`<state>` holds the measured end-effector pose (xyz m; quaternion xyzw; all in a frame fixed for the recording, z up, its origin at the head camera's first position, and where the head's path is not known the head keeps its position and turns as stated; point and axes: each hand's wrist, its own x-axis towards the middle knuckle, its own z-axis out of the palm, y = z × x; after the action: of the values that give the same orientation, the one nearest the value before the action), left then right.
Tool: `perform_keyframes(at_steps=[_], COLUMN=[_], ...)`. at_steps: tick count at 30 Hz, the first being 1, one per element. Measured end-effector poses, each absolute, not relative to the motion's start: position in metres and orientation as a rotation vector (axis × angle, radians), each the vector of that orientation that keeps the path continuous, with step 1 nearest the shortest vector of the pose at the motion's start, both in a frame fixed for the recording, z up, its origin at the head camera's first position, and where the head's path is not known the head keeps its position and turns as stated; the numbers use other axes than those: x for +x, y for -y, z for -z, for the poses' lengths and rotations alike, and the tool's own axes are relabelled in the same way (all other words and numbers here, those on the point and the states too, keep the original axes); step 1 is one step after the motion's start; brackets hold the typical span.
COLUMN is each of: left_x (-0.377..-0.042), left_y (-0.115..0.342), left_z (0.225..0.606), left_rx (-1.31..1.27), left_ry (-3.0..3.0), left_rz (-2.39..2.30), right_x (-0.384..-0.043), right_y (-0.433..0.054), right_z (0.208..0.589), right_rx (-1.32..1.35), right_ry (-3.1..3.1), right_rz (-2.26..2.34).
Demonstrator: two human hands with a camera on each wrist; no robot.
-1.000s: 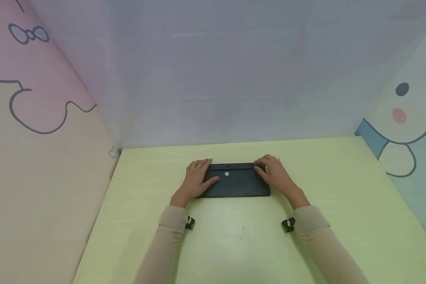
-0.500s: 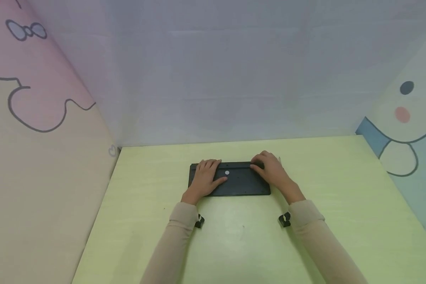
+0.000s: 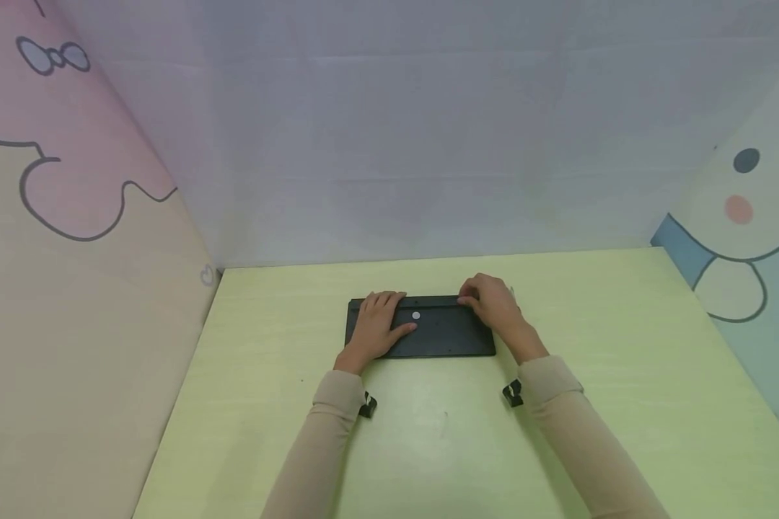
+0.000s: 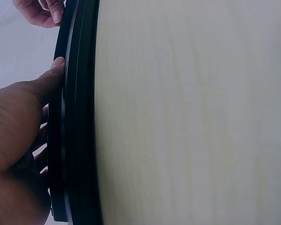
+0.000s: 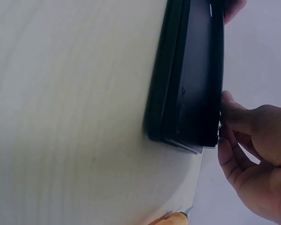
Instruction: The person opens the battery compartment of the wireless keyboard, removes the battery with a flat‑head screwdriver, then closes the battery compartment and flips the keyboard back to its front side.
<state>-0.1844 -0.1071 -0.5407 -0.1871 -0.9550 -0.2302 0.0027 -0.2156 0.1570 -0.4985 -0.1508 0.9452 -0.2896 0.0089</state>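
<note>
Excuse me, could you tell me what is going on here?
A person is handling a flat, black, rectangular panel with a round white spot on its upper face, on a pale yellow-green table. The bare left hand rests across the panel's left part, while the bare right hand pinches at its far edge near the right end. In the right wrist view, part of an orange object with a greyish tip also shows, not being touched.

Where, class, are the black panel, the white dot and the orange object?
Black panel (image 3: 446, 336): head view, flat upward face.
White dot (image 3: 416, 316): head view, its centre.
Orange object (image 5: 175, 219): right wrist view, visible end.
</note>
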Motion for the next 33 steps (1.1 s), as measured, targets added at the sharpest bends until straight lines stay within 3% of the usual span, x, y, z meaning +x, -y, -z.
perform_keyframes(at_steps=[33], left_x=[-0.180], left_y=[0.103], left_z=[0.540], left_rx=[-0.548], left_ry=[2.973], left_rz=[0.802], right_x=[-0.205], right_y=[-0.160], right_z=[0.512], right_rx=[-0.512], right_ry=[-3.079], right_rz=[0.954])
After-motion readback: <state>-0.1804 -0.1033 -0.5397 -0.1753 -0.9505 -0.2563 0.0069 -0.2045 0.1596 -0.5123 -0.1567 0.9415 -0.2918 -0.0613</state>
